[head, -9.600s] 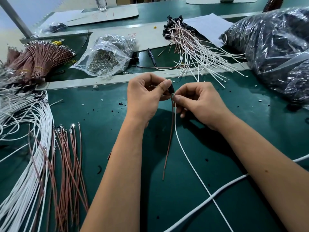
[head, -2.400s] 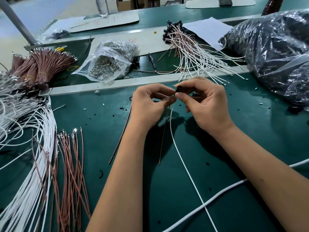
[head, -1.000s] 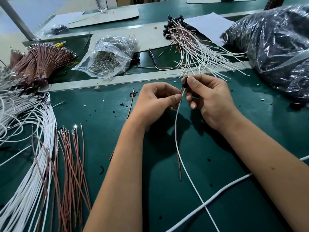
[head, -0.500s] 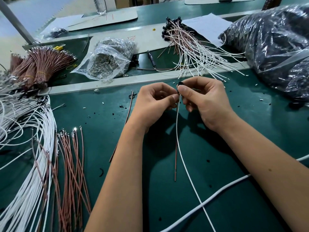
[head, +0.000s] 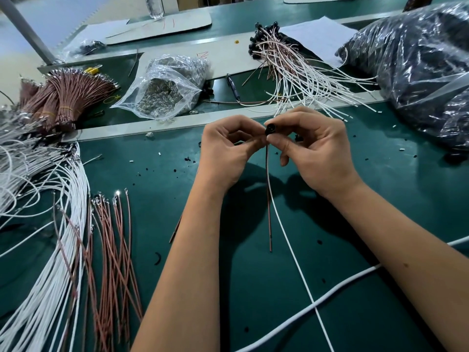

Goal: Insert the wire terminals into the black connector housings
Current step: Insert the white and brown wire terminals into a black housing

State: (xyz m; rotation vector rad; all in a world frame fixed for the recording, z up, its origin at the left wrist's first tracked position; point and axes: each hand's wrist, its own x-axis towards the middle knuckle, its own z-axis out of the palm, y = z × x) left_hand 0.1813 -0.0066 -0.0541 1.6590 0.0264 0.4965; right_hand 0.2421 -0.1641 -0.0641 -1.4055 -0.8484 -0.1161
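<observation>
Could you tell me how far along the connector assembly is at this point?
Done: a pile of finished assemblies lies behind the hands. In hand: right hand pinches a black housing with a brown wire and white wire hanging; left hand pinches beside it. Left: many loose wires.

Green mat (head: 380, 199) is littered with little black and white bits. There's a pen (head: 233, 87) up past the grey strip, a white sheet of paper (head: 317, 34) at the back, and a thick white cable (head: 342, 288) running across bottom right.
</observation>
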